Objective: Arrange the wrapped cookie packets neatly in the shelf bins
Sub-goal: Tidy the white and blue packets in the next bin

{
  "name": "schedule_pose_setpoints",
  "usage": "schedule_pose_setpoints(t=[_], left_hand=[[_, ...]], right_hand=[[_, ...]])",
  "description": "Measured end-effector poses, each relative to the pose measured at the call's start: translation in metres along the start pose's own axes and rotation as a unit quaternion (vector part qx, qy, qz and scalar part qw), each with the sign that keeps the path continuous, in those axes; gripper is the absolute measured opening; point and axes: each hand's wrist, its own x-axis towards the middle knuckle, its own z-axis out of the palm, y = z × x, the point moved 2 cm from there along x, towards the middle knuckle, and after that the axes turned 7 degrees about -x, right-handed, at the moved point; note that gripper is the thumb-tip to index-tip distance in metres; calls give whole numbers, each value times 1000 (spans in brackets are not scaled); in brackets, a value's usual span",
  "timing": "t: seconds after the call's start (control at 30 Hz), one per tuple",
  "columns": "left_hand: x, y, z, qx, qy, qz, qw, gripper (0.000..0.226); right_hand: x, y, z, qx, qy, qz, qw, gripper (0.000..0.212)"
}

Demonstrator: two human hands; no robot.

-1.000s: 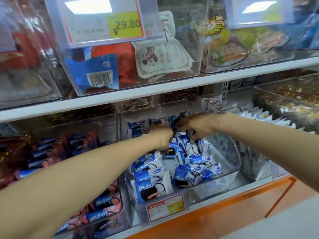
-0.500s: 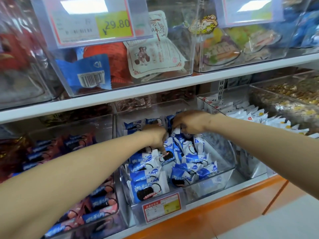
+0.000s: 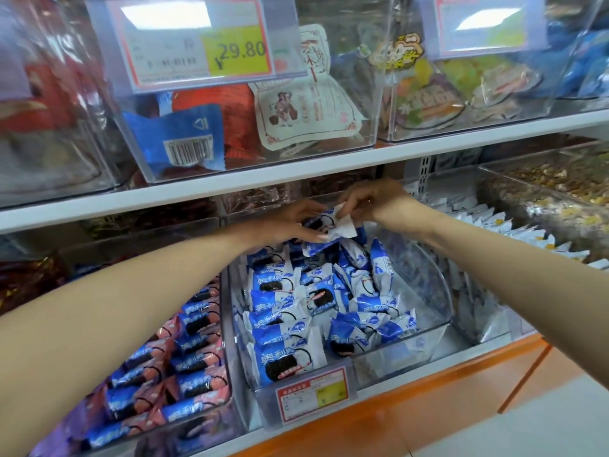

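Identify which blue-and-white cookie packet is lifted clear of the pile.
The packet pinched between the left hand and right hand at the middle bin's back; all the others lie loose inside.

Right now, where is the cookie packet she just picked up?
In the head view, the packet is held between the left hand and right hand, above the back of the middle clear bin.

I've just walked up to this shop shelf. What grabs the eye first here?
Two bare arms reach in, the left hand and right hand together holding one blue-and-white cookie packet above the middle clear bin. That bin is heaped with matching packets, stacked neatly at its left and jumbled at its right. On the shelf above, a yellow price tag reads 29.80.
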Motion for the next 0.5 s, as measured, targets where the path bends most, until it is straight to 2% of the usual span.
schedule_pose_setpoints(t=[0.07, 0.13, 0.27, 0.37, 0.43, 0.5], left_hand=[[-3, 6, 3, 0, -11, 3, 1000, 51], [-6, 10, 5, 23, -22, 1, 999, 44], [-6, 2, 16, 181, -53, -63, 980, 43], [-1, -7, 27, 302, -46, -60, 950, 40], [2, -14, 36, 391, -51, -60, 917, 37], [3, -16, 42, 431, -50, -57, 899, 34]], right_hand=[[-10, -1, -3, 18, 7, -25, 999, 22], [-19, -2, -4, -11, 3, -31, 999, 20], [-30, 2, -4, -170, 3, -64, 983, 33], [-44, 0, 1, -233, 13, -65, 970, 28], [-54, -2, 12, -275, -53, -90, 956, 25], [-62, -2, 24, -345, -134, -97, 924, 22]])
